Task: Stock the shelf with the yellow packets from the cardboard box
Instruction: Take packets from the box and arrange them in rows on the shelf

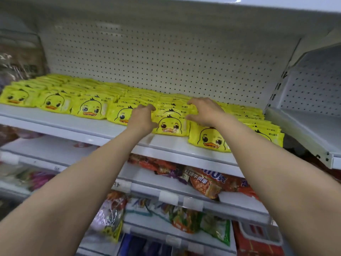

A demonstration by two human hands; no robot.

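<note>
Squaring a stack of yellow packets on the shelf, left hand and right hand curled around its sides; next, probably releasing and fetching more.

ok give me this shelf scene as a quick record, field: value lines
task stage: packets being set in a row
left hand: grips left side of a yellow packet stack
right hand: fingers curled on the stack's right side
shelf: rows of yellow duck packets, white pegboard behind
below: red noodle packs
cardboard box: not in view
</note>
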